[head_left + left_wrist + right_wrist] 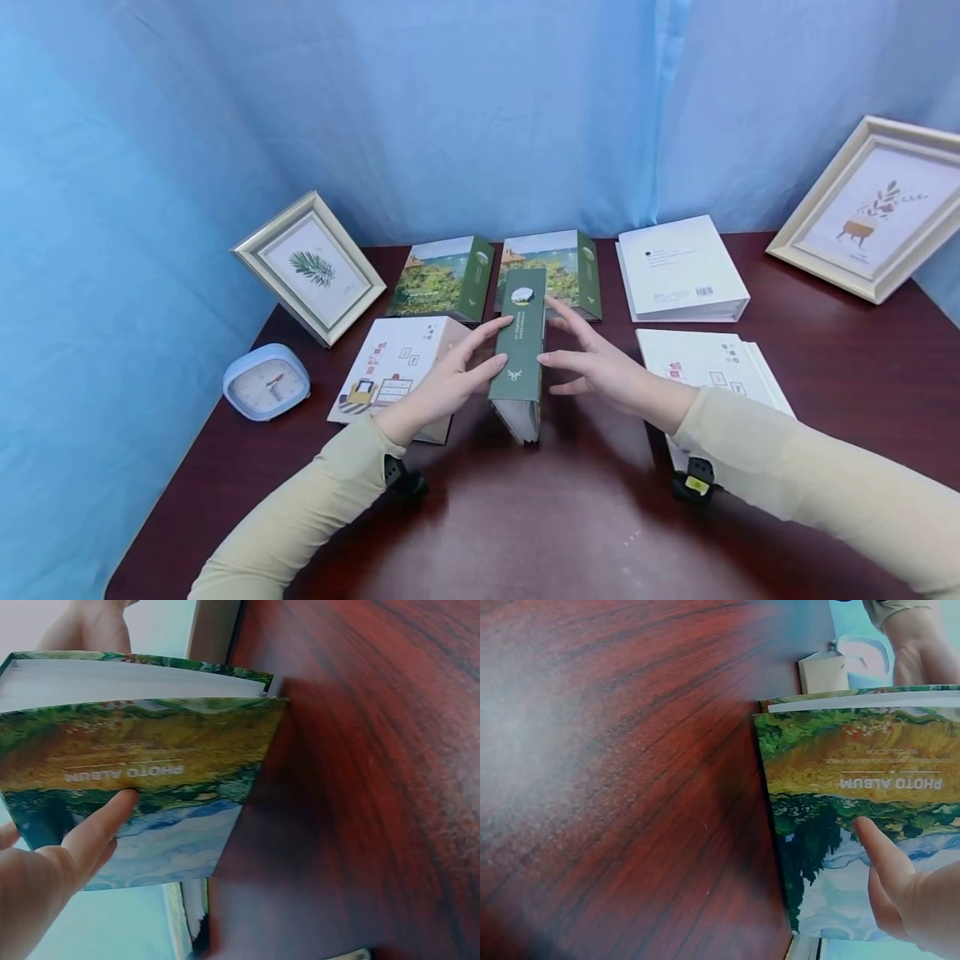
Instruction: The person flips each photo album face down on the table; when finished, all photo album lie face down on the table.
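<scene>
A thick green-spined photo album [521,342] stands on its edge with the spine up, between the two hands. My left hand [448,375] touches its left side; fingertips and thumb rest against the cover. From the right, my right hand [600,358] has spread fingers against the opposite cover. Both wrist views show painted landscape covers on the photo album [150,742], with pale page edges between them. A fingertip of the left hand [56,870] lies by the printed title; the right hand [922,892] touches the other cover lower down.
Two more green-spined albums [435,279] lie behind on the dark red table [525,533]. White albums lie on both sides, one [393,367] under the left hand. A blue clock [267,382] and a leaf picture frame [311,267] stand left, another frame [870,208] right.
</scene>
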The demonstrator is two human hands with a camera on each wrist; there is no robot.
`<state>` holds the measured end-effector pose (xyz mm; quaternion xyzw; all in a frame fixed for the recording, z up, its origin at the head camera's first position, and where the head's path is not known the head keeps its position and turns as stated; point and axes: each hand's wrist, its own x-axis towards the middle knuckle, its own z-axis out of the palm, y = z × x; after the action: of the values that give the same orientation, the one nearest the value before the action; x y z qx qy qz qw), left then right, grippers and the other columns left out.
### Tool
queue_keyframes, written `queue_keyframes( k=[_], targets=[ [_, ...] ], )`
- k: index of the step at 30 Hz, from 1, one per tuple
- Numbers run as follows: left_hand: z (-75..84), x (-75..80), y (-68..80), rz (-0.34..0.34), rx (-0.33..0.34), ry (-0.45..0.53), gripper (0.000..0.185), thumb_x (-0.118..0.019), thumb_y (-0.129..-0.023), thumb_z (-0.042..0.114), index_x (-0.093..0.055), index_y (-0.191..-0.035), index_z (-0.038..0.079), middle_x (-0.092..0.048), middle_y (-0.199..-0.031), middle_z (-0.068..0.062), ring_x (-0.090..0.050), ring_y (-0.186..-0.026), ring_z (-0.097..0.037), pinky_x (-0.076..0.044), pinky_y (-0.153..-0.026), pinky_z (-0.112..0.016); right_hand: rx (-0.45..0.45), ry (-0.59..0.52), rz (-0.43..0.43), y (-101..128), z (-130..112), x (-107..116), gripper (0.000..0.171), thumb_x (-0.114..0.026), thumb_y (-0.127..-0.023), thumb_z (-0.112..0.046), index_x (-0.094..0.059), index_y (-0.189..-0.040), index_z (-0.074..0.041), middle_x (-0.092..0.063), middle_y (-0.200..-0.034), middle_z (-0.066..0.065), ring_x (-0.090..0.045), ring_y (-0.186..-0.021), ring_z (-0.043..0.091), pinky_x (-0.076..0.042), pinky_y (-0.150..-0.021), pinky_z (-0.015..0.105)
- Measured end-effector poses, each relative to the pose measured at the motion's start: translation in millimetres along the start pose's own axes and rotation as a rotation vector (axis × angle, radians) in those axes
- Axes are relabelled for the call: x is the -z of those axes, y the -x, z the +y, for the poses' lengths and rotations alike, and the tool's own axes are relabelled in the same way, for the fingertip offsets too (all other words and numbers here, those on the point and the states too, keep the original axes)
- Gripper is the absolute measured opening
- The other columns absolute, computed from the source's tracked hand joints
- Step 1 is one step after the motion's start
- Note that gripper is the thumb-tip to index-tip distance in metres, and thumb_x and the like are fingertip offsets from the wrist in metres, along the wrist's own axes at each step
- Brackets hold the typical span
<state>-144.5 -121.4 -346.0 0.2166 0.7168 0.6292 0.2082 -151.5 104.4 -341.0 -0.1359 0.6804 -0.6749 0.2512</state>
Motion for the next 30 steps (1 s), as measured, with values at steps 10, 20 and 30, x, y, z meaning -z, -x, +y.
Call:
queue_keyframes(
  k=[10,20,30],
  targets=[
    [-16.4,-1.5,0.3,0.004,-0.077,0.001,0.060,-0.050,-0.099,0.027,-0.023,-0.151,0.012,-0.026,-0.154,-0.015,-0.039,-0.134,-0.035,-0.052,-0.088,-0.038,0.000,0.004,-0.028,7,5,5,0.076,-0.048,-0.097,-0.016,0.001,-0.154,-0.027,0.004,-0.157,0.017,-0.030,-0.133,0.050,-0.044,-0.091,0.062],
    [-27.8,-9.8,-7.6,-0.122,-0.146,-0.019,0.111,-0.065,-0.072,0.063,-0.008,-0.154,0.016,0.003,-0.161,-0.003,-0.006,-0.147,-0.031,-0.037,-0.106,-0.050,0.028,-0.074,-0.042,18,5,10,0.074,-0.043,-0.098,-0.009,0.005,-0.154,-0.021,-0.002,-0.157,0.024,-0.056,-0.113,0.023,-0.047,-0.094,0.052],
    [-18.4,-17.0,-9.2,-0.089,-0.128,-0.172,0.106,-0.062,-0.069,0.065,-0.015,-0.154,0.022,0.007,-0.160,-0.002,-0.007,-0.147,-0.025,-0.036,-0.107,-0.049,0.035,-0.190,-0.070,27,8,10,0.073,-0.036,-0.101,-0.004,0.012,-0.152,-0.022,0.005,-0.156,0.025,-0.053,-0.119,0.016,-0.049,-0.094,0.039]
  ],
)
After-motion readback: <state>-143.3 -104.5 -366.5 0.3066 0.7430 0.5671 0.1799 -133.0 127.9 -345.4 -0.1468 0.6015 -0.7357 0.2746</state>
